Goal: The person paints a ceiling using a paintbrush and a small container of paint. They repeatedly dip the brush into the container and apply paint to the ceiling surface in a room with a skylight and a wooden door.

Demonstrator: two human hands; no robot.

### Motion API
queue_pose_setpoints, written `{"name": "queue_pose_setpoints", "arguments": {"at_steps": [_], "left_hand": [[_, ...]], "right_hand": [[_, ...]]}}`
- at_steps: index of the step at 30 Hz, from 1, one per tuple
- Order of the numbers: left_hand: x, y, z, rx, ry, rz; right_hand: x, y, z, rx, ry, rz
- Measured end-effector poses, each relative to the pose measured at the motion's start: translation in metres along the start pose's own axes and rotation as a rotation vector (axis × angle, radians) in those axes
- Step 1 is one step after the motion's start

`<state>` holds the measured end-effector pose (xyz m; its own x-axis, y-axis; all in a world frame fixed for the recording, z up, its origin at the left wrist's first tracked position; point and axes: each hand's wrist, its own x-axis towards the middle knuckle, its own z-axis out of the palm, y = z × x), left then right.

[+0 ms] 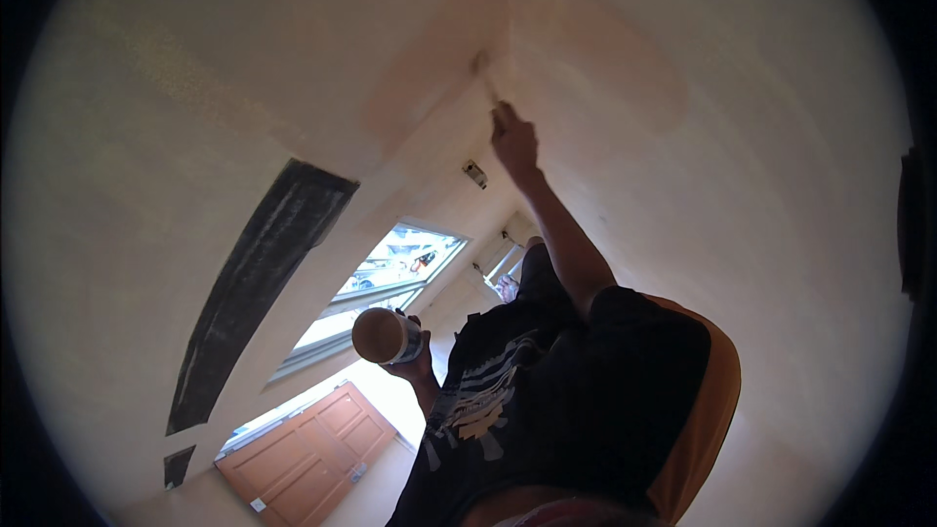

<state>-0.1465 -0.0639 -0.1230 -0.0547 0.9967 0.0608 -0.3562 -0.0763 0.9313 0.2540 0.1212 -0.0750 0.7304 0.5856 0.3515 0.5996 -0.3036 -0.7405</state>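
My right hand [515, 141] is raised at the end of a stretched arm. Its fingers are closed round the handle of a thin brush [480, 64], slightly blurred, whose dark head is at the pale wall [586, 176] beside a corner line. Darker pinkish patches [605, 59] spread on both sides of that corner. Lower and to the left, my left hand [414, 363] grips a round tub [383, 336] held in front of my body. The tub's round face looks beige-brown; I cannot tell how full it is.
A long black strip [259, 283] runs along the left surface, with a small dark piece [178, 466] below it. A bright window [405, 259], a reddish-brown panelled door [307, 454] and a small wall box [474, 174] are also in view. A dark object [910, 224] stands at the right rim.
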Motion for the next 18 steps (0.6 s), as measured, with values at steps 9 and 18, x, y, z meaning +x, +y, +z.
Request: {"name": "queue_pose_setpoints", "arguments": {"at_steps": [9, 18], "left_hand": [[0.001, -0.012, -0.016, -0.514, 0.048, -0.216], [0.001, -0.008, -0.014, -0.119, -0.039, -0.030]], "right_hand": [[-0.060, -0.018, -0.015, -0.084, -0.569, -0.266], [0.052, 0.047, -0.032, -0.091, -0.032, 0.068]]}}
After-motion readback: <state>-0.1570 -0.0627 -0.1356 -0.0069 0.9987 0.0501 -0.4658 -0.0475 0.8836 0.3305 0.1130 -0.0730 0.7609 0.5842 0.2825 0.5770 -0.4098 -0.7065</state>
